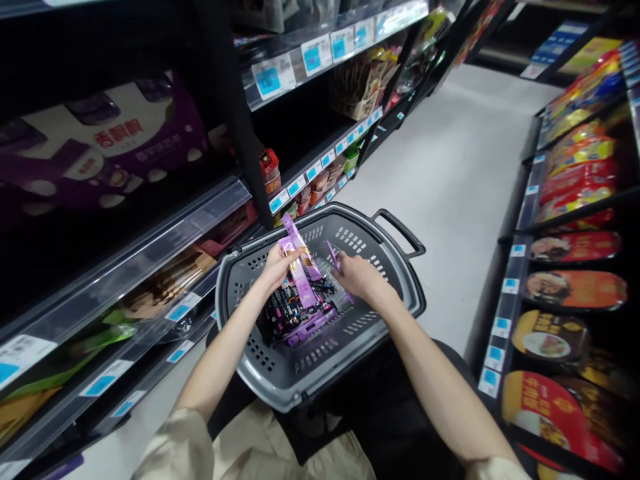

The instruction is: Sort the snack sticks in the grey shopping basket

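Note:
A grey shopping basket (320,393) with slotted walls rests in front of me, over my lap. Inside its left part lies a heap of slim black and purple packets (285,310). My left hand (281,265) is closed on purple stick packets (303,280), two of which fan out from its fingers over the heap. Over the basket's right half, my right hand (353,272) is closed on another purple stick packet (333,255), seen nearly edge-on. Its fingertips are partly hidden behind the hand.
Store shelves with price tags (316,55) run along the left, holding a large purple carton (100,143). On the right, a shelf carries bowl noodles (550,337) and bagged goods (580,177). The basket's handle (403,233) sticks out over the aisle floor (425,173).

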The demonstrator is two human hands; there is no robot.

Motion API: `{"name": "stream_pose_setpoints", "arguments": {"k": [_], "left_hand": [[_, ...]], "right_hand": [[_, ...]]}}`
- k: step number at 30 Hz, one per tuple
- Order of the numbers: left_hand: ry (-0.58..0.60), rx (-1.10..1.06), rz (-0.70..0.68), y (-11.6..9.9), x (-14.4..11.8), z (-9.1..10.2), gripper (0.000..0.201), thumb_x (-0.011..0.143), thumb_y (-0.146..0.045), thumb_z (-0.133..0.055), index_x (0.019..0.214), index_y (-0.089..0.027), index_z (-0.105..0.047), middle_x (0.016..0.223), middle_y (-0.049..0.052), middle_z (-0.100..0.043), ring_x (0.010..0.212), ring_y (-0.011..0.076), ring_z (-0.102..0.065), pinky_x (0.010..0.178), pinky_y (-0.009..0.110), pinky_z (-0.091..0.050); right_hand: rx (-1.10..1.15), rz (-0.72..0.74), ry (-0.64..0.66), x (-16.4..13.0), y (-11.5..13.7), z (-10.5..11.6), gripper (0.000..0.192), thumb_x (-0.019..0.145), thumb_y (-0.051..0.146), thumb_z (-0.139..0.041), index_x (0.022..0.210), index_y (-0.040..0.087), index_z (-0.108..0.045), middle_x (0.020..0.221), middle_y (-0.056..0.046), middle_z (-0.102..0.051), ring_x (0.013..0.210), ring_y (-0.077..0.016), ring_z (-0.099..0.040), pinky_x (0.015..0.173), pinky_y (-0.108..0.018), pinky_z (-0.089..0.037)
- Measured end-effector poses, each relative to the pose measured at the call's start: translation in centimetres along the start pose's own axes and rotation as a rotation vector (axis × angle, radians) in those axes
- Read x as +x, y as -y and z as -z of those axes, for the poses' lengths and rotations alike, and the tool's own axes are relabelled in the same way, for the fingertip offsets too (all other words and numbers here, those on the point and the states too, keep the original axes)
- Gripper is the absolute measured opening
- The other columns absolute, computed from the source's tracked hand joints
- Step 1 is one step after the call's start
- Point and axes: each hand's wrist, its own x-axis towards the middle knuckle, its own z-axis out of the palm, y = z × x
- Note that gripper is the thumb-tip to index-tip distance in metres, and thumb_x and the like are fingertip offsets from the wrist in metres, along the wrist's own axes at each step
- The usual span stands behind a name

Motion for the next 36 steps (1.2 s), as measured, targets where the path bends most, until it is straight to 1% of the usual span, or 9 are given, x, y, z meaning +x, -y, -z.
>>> {"name": "stream_pose_setpoints", "arguments": {"k": [2, 5, 8, 15, 19, 24, 28, 33, 36], "left_hand": [[-0.02, 0.005, 0.001, 0.1, -0.2, -0.1, 0.057, 0.056, -0.039, -0.097, 0.096, -0.014, -0.064, 0.087, 0.004, -0.074, 0.071, 0.0166, -0.069, 0.07, 0.031, -0.057], [-0.029, 0.033, -0.03, 0.2, -0.9, -0.7, 0.058, 0.055, -0.041, -0.097, 0.094, -0.015, -0.064, 0.085, 0.003, -0.073, 0.067, 0.0146, -0.066, 0.066, 0.028, -0.055], [-0.008, 0.099, -0.093, 0.2, -1.8, -1.7, 0.057, 0.055, -0.041, -0.097, 0.096, -0.014, -0.066, 0.083, 0.002, -0.071, 0.068, 0.014, -0.065, 0.064, 0.025, -0.053], [-0.032, -0.121, -0.043, -0.6, -2.2, -1.9, 0.051, 0.082, -0.061, -0.075, 0.108, -0.018, -0.063, 0.087, 0.004, -0.07, 0.073, 0.0162, -0.067, 0.07, 0.03, -0.055], [-0.106, -0.334, -0.001, -1.6, -1.8, -0.9, 0.043, 0.093, -0.06, -0.062, 0.103, -0.018, -0.065, 0.078, 0.003, -0.065, 0.066, 0.0128, -0.061, 0.067, 0.027, -0.052], [-0.228, -0.505, -0.086, -2.7, -1.4, -0.6, 0.033, 0.1, -0.048, -0.056, 0.104, -0.019, -0.068, 0.082, 0.003, -0.064, 0.073, 0.0121, -0.061, 0.078, 0.026, -0.054], [-0.324, -0.482, -0.085, -2.8, -1.1, 0.1, 0.023, 0.098, -0.039, -0.06, 0.105, -0.02, -0.07, 0.093, 0.005, -0.069, 0.085, 0.0128, -0.064, 0.085, 0.026, -0.054], [-0.127, -0.226, 0.059, -1.8, -2.3, 0.1, 0.025, 0.074, -0.024, -0.084, 0.096, -0.018, -0.072, 0.092, 0.002, -0.071, 0.076, 0.0095, -0.063, 0.075, 0.023, -0.052], [0.084, 0.022, 0.133, -1.3, -3.7, -1.1, 0.04, 0.063, -0.026, -0.092, 0.098, -0.017, -0.075, 0.092, 0.003, -0.074, 0.073, 0.0112, -0.065, 0.07, 0.023, -0.051]], "right_hand": [[0.014, 0.027, 0.023, 0.0, 0.0, -0.1, 0.038, 0.105, 0.044, -0.045, 0.118, 0.013, -0.063, 0.108, -0.023, -0.074, 0.105, -0.0359, -0.073, 0.082, -0.036, -0.052], [0.254, 0.2, -0.096, 0.3, 0.6, -0.4, 0.042, 0.108, 0.047, -0.038, 0.118, 0.015, -0.063, 0.103, -0.017, -0.077, 0.105, -0.0297, -0.074, 0.087, -0.033, -0.052], [0.569, 0.351, -0.192, 0.8, 1.4, -1.0, 0.033, 0.104, 0.039, -0.052, 0.127, 0.016, -0.056, 0.098, -0.009, -0.078, 0.093, -0.0234, -0.076, 0.082, -0.029, -0.054], [1.052, 0.284, -0.172, 2.2, 1.6, -2.4, 0.026, 0.094, 0.026, -0.048, 0.119, 0.02, -0.05, 0.106, -0.008, -0.075, 0.084, -0.0199, -0.075, 0.071, -0.028, -0.058], [1.056, 0.138, -0.149, 2.1, 2.0, -2.5, 0.02, 0.089, 0.032, -0.045, 0.103, 0.021, -0.054, 0.084, -0.002, -0.071, 0.067, -0.0193, -0.068, 0.058, -0.026, -0.052], [0.789, 0.295, -0.157, 1.9, 2.5, -2.9, 0.033, 0.067, 0.046, -0.079, 0.079, 0.02, -0.062, 0.067, 0.002, -0.062, 0.065, -0.0185, -0.06, 0.058, -0.026, -0.043], [1.072, 0.216, -0.174, 2.3, 1.4, -2.0, 0.044, 0.06, 0.052, -0.085, 0.08, 0.017, -0.067, 0.06, 0.005, -0.055, 0.054, -0.0127, -0.047, 0.051, -0.024, -0.036], [1.412, -0.008, -0.546, 3.0, -0.7, 0.1, 0.056, 0.058, 0.061, -0.084, 0.085, 0.017, -0.064, 0.062, 0.007, -0.05, 0.049, -0.0085, -0.034, 0.044, -0.023, -0.029], [1.424, -0.048, -0.615, 3.3, -1.1, 0.1, 0.063, 0.056, 0.065, -0.084, 0.09, 0.017, -0.063, 0.066, 0.005, -0.054, 0.05, -0.0091, -0.036, 0.045, -0.023, -0.032]]}}
